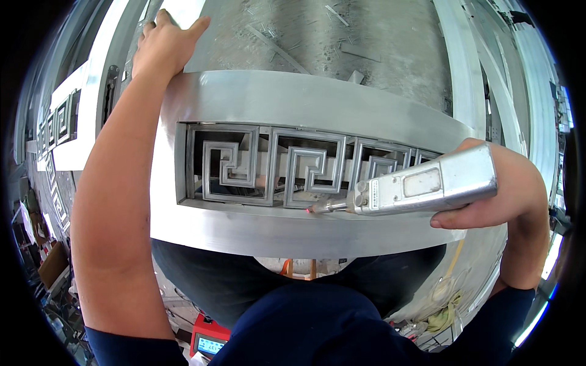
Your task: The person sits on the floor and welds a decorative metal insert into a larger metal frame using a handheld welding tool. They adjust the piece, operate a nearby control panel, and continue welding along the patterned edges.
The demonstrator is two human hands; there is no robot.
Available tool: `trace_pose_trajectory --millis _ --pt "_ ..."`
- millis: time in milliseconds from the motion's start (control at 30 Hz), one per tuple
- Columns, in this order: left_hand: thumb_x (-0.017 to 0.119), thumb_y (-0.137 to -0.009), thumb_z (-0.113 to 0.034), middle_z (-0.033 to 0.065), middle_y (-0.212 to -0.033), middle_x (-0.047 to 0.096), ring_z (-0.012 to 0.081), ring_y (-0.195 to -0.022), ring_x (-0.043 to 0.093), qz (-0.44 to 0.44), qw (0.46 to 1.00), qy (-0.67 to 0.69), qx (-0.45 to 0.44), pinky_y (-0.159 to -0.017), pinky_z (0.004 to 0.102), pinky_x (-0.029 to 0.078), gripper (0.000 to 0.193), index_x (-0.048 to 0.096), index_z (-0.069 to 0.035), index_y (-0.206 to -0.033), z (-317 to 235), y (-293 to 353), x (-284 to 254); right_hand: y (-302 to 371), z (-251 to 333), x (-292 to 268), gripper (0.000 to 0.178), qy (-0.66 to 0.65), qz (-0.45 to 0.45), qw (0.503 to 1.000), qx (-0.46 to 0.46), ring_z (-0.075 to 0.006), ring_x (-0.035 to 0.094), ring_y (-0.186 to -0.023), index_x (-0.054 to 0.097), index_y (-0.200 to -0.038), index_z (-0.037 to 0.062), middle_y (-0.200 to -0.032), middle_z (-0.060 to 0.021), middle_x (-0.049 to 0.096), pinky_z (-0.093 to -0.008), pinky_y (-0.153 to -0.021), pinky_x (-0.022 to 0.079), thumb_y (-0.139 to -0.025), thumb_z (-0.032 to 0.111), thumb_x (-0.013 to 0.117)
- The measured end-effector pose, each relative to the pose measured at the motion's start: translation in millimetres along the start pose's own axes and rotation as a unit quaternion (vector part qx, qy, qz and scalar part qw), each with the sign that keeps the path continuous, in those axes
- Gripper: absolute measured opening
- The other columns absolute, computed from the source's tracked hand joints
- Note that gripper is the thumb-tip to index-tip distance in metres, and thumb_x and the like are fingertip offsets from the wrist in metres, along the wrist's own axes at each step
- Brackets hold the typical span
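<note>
A silver, box-bodied welding gun (436,182) is in my right hand (510,189), whose fingers wrap its far end and are partly hidden. The gun lies almost level, its narrow nozzle pointing left. A small red spot shows at the tip, by the near edge of the panel's opening. The brushed metal panel (305,97) spans the view in front of my legs. Inside its long opening sits a row of square-spiral metal lattice pieces (308,168). My left hand (163,46) is stretched out beyond the panel's far left corner, fingers apart, close to a bright metal profile.
A second panel with similar lattice (61,125) stands at the left. Long pale metal profiles (467,73) run along the right. Metal offcuts (360,52) and scraps lie on the grey surface beyond. Below left is a red device with a lit display (209,341).
</note>
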State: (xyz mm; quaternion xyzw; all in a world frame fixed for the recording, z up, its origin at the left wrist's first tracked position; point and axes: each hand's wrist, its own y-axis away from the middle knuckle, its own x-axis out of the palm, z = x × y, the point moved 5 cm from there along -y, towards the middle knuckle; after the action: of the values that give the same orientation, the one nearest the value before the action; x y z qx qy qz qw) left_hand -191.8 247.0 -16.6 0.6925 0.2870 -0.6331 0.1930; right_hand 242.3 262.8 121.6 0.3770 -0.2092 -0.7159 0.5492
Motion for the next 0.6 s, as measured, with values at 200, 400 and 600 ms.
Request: trace_pose_trajectory --millis 200,400,600 --pt "0.058 -0.091 -0.075 0.0234 -0.161 0.040 0.0377 -0.152 0.037 -0.021 1.000 -0.003 0.015 -0.122 0.0512 0.037 0.104 0.032 -0.004 -0.162 1 4 -8 4 5 -8 0.060 0.051 0.038 0.997 0.043 -0.0207 0.072 -0.099 0.070 -0.124 -0.0027 -0.112 -0.0156 0.076 -0.0341 -0.085 0.057 -0.072 0.013 0.094" --pt "0.087 -0.069 -0.067 0.0182 -0.173 0.021 0.0366 -0.161 0.014 0.134 0.929 0.083 0.334 -0.132 0.0547 0.012 0.132 0.021 -0.006 -0.166 -78 91 -28 20 -11 -17 0.053 0.126 -0.044 0.980 -0.150 -0.0254 0.076 -0.076 0.077 -0.110 -0.0036 -0.090 -0.0170 0.078 -0.0343 -0.065 0.057 -0.065 0.016 0.098" --pt "0.091 -0.064 -0.063 0.0170 -0.173 0.018 0.0335 -0.162 0.011 0.188 0.860 -0.088 0.466 -0.132 0.0549 0.012 0.141 0.012 -0.008 -0.168 -120 174 -30 22 3 -14 0.062 0.092 0.002 0.996 0.008 -0.0239 0.072 -0.102 0.070 -0.126 -0.0019 -0.115 -0.0172 0.076 -0.0358 -0.089 0.057 -0.071 0.013 0.095"
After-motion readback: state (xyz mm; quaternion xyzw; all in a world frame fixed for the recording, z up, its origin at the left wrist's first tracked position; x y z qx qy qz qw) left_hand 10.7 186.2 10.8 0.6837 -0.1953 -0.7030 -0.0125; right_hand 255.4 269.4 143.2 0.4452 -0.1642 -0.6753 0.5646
